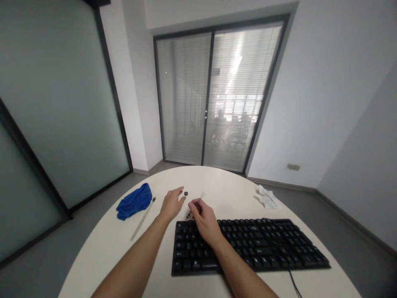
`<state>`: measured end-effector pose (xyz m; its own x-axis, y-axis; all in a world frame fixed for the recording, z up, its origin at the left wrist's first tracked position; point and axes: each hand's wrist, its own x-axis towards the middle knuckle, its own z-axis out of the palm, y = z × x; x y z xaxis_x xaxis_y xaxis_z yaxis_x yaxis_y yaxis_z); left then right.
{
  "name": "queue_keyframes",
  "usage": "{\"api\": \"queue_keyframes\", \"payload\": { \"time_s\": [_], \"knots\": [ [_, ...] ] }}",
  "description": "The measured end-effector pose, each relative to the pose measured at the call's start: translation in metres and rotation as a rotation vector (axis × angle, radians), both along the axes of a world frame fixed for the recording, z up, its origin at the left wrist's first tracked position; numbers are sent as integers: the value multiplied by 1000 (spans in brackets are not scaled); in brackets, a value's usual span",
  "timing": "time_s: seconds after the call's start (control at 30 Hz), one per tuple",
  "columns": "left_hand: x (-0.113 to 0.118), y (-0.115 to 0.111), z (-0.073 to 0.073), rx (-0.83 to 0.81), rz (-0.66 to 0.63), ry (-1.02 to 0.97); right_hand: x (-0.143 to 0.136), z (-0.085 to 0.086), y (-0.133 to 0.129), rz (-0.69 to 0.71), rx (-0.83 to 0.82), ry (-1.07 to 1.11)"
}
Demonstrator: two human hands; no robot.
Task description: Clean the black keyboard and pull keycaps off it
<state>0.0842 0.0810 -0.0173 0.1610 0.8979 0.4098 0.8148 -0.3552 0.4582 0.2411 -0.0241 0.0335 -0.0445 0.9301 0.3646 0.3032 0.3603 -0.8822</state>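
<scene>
A loose black keycap [186, 193] lies on the table just beyond the fingertips of my left hand [171, 204]. That hand is open, its thumb and fingers apart around the near side of the keycap. My right hand [204, 217] is closed in a pinch over the back left corner of a black keyboard [257, 244]. From its grip stick out thin pale prongs [202, 195] of a slim tool, whose exact kind I cannot make out. My right wrist and forearm cross above the keys.
On the left lie a crumpled blue cloth [135, 202] and a thin brush [143, 219] with a dark tip. A crumpled white tissue [266, 198] is at the right back of the round table [108, 256]. The keyboard's cable [294, 283] runs off the near side.
</scene>
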Motion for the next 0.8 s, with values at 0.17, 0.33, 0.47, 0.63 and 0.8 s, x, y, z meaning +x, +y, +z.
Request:
{"api": "queue_keyframes", "payload": {
  "time_s": [0.17,0.33,0.47,0.63,0.8],
  "knots": [
    [0,-3,3,4,-35,-37,7,15,-3,-67,47,-129],
    [-2,-1,1,-14,-43,-85,35,25,-9,-68,-46,-198],
    [-3,1,-2,-20,-38,-126,55,18,-24,-28,-22,-239],
    [-1,-1,0,10,-32,-186,63,6,-35,-22,-23,-298],
    [6,-10,14,74,10,-295,63,5,-34,-6,-20,-295]
  ]
}}
